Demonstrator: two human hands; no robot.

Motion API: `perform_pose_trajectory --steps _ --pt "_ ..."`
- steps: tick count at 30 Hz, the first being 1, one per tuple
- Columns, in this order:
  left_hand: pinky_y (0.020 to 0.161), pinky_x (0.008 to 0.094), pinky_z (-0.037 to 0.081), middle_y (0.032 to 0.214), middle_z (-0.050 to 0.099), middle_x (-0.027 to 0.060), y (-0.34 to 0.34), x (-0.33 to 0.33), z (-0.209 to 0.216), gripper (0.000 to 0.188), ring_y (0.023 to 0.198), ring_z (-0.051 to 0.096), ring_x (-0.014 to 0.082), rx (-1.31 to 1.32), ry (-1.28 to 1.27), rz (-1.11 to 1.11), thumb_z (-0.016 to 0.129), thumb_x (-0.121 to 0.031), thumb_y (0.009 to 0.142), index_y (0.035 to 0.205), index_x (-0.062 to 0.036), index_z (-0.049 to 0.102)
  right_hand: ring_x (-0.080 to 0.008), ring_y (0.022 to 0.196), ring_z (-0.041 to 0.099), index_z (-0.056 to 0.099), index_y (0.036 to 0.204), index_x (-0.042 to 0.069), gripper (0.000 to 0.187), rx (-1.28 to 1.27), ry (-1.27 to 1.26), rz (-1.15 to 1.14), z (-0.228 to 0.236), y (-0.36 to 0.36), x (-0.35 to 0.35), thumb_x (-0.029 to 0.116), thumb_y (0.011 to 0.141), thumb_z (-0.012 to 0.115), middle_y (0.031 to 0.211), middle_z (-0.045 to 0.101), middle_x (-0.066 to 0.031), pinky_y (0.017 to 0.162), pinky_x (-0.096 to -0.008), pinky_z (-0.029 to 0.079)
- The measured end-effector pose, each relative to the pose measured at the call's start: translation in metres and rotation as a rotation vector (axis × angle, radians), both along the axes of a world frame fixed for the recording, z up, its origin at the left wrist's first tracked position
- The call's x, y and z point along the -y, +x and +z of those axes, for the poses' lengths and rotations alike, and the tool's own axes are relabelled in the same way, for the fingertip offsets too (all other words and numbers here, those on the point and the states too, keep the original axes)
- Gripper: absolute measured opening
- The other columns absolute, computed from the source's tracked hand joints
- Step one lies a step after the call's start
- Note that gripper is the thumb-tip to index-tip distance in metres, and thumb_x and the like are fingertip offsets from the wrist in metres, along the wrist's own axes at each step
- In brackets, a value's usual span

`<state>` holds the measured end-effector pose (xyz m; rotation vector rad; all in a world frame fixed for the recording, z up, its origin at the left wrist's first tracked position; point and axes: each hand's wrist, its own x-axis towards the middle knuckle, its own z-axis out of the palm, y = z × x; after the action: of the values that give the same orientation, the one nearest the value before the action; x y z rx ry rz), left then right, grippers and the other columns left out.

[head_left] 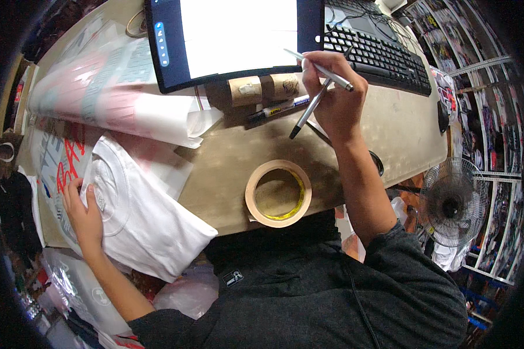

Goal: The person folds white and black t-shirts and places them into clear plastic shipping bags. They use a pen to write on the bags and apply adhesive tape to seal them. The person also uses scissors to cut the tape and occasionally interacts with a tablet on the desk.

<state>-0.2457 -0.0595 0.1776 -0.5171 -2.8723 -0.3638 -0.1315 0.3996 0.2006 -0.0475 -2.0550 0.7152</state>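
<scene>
My right hand (339, 104) pinches a silver stylus pen (337, 80), its thin end over the bright white area of a dark-framed screen (227, 38). A second silver pen (310, 114) with a black end slants down from beneath that hand; whether the fingers also hold it I cannot tell. At the left, my left hand (85, 220) lies along the edge of a folded white T-shirt (154, 230), thumb and fingers stretched out and apart. Below the screen, a black marker (282, 107) rests near two brown cardboard rolls (245, 91).
A wide tan tape roll (252, 196) lies at the table's front edge. Clear plastic-wrapped packages (113, 96) cover the left side. A black keyboard (384, 61) and mouse (443, 117) sit at the right. Beyond the table stand a fan (453, 203) and loaded shelves (495, 174).
</scene>
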Motion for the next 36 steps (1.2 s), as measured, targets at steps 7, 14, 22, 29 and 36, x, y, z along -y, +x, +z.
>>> perform_pose_trajectory --steps 7,14,22,29,36 --pt "0.092 0.0436 0.038 0.107 0.056 0.0206 0.007 -0.004 -0.008 0.031 0.104 0.051 0.0360 -0.117 0.010 0.039 0.051 -0.023 0.096 0.112 0.0036 0.052 -0.0139 0.076 0.070 0.063 0.092 0.000 0.007 0.048 0.008 -0.024 -0.007 0.006 -0.010 -0.001 0.085 0.065 0.082 0.071 -0.0103 0.066 -0.0246 0.055" --pt "0.091 0.0370 0.040 0.108 0.054 0.0176 0.017 0.007 -0.016 0.027 0.101 0.053 0.0284 -0.055 0.499 0.051 0.048 -0.020 0.099 0.112 0.0031 0.050 -0.0133 0.064 0.067 0.064 0.087 0.003 0.005 -0.010 -0.031 -0.078 -0.006 0.003 -0.021 0.006 0.085 0.066 0.070 0.067 -0.0082 0.058 -0.0261 0.052" --pt "0.088 0.0469 0.039 0.085 0.060 0.0115 0.120 -0.054 0.047 0.017 0.082 0.056 0.0230 0.049 0.904 -0.590 0.056 -0.020 0.091 0.096 -0.0069 0.047 -0.0260 0.061 0.060 0.058 0.085 0.003 0.017 0.589 0.066 -0.312 0.045 0.079 -0.043 0.019 0.087 0.065 0.065 0.058 -0.0132 0.061 -0.0359 0.047" --pt "0.071 0.0377 0.044 0.083 0.059 0.0110 0.175 -0.173 0.076 0.022 0.078 0.056 0.0262 0.723 0.910 -0.605 0.065 -0.006 0.079 0.099 -0.0044 0.057 -0.0281 0.077 0.063 0.059 0.101 0.004 0.023 0.689 0.065 -0.274 0.007 0.102 -0.099 0.023 0.090 0.064 0.082 0.064 -0.0161 0.071 -0.0369 0.049" --pt "0.077 0.0448 0.041 0.085 0.060 0.0122 0.166 -0.240 0.018 0.021 0.077 0.057 0.0323 0.144 0.629 -0.488 0.063 -0.015 0.082 0.098 -0.0039 0.054 -0.0196 0.071 0.054 0.061 0.107 -0.003 0.068 0.070 -0.467 0.435 0.024 0.134 0.026 0.055 0.099 0.026 0.086 0.061 -0.0150 0.063 -0.0302 0.044"
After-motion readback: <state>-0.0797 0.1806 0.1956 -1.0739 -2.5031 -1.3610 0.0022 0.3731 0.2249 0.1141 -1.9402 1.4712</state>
